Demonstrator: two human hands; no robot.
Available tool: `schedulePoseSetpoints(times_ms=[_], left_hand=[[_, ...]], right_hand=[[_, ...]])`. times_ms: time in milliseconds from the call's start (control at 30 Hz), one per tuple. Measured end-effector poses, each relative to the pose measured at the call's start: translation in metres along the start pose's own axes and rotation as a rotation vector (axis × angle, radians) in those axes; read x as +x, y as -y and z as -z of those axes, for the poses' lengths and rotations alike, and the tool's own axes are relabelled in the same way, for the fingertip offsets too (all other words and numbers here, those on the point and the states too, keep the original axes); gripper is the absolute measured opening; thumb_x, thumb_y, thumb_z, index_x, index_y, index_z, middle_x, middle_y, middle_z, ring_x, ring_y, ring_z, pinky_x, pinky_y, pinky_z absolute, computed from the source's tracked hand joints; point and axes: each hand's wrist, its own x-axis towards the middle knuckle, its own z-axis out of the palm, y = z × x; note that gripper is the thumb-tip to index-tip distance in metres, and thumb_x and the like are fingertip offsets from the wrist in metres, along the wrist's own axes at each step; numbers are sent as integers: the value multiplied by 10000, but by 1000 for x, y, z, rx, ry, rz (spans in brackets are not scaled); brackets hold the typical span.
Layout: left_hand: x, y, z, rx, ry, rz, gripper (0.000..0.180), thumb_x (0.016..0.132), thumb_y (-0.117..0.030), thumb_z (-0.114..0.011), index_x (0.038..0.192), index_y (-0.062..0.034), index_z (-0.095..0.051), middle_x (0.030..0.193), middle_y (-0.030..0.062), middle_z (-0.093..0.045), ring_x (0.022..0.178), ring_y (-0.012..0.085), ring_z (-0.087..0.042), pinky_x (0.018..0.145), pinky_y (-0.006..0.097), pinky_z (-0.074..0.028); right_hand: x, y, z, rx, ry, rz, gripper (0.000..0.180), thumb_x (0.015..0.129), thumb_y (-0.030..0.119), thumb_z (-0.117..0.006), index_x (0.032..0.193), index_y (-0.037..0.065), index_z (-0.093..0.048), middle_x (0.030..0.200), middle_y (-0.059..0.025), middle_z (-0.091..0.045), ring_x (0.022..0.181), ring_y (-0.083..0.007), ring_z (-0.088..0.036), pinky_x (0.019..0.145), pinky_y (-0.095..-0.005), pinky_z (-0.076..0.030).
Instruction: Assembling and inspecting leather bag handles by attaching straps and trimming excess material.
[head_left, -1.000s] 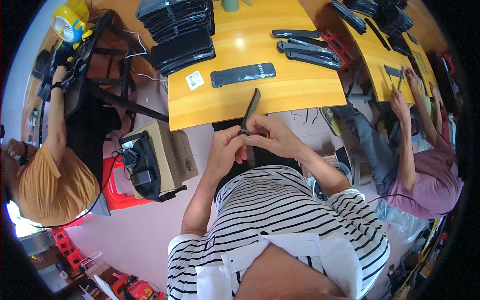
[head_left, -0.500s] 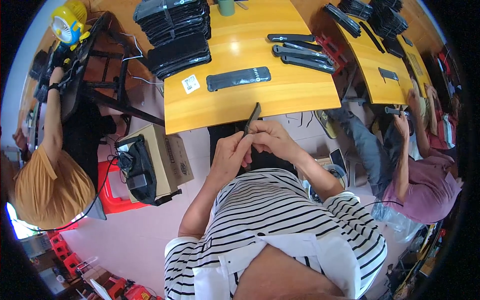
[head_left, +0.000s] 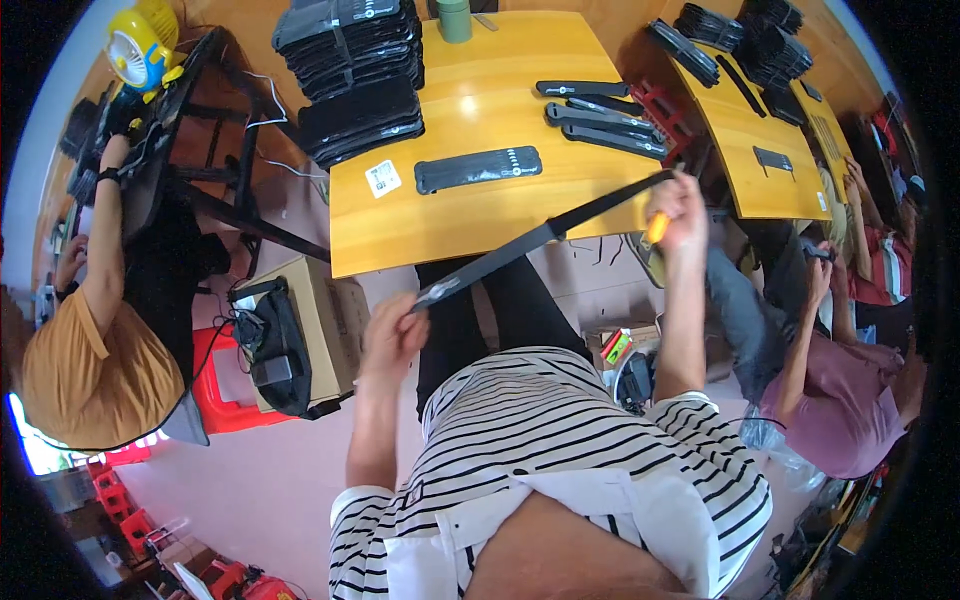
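A long black strap (head_left: pixel 530 240) is stretched slantwise between my hands, over the table's front edge. Its near-left end, which has a pale mark, is pinched by my left hand (head_left: pixel 392 335). The far-right end is gripped in my right hand (head_left: pixel 682 208), slightly blurred. A small orange piece (head_left: pixel 657 228) sticks out below the fingers of that hand; its kind cannot be made out. Beyond the strap, a flat black folded strap (head_left: pixel 478 170) lies on the yellow table (head_left: pixel 440 230), beside a white printed label (head_left: pixel 382 178).
Tall stacks of flat black pieces (head_left: pixel 350 60) stand at the table's back left, near a green cup (head_left: pixel 454 20). Several black straps (head_left: pixel 605 122) lie at the right. A cardboard box (head_left: pixel 325 320) is on my left. Co-workers sit on both sides.
My hands were together near the table edge; they have moved apart, left hand down-left and right hand up-right, drawing the black strap out. The orange piece now shows in my right hand.
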Motion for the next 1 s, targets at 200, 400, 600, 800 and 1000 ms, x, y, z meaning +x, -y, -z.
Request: schedulePoseSetpoints(times_ms=[200, 400, 600, 800, 1000], left_hand=[[-52, -26, 97, -226, -139, -143, 348, 926, -252, -415, 605, -132, -354, 478, -22, -332, 371, 69, -281, 345, 208, -222], [-28, -25, 72, -21, -245, -269, 335, 927, -299, -437, 656, -112, -378, 519, -23, -333, 428, 71, -306, 407, 204, -256], [31, 22, 78, -10, -442, -228, 288, 930, -313, -430, 726, -111, -451, 570, -35, -396, 455, 64, -363, 392, 192, -283], [58, 47, 90, 92, -492, 152, 556, 870, -555, -388, 889, -20, -538, 642, 56, -570, 525, 134, -556, 455, 208, -429], [29, 42, 87, 330, -329, 271, 731, 857, -624, -275, 787, 28, -598, 615, 122, -605, 543, 173, -611, 501, 234, -502]], right_hand=[[-29, 81, -9, 18, 204, 259, 241, 814, 119, -496, 619, 82, -361, 539, 16, -319, 408, -81, -304, 367, -207, -297], [-38, 36, -32, -311, 62, 279, 169, 802, 120, -486, 663, 91, -394, 532, 13, -351, 351, -67, -265, 317, -192, -255], [-43, 15, -31, -533, 195, 170, 181, 808, 156, -472, 658, 126, -374, 533, 19, -347, 359, -55, -251, 313, -184, -223], [-46, 13, -28, -636, 242, 168, 128, 800, 154, -465, 691, 107, -419, 529, 14, -373, 347, -54, -257, 320, -178, -214], [-64, -10, -47, -1385, 144, 390, 87, 746, 77, -477, 664, 64, -451, 543, 29, -400, 387, -22, -307, 350, -181, -225]])
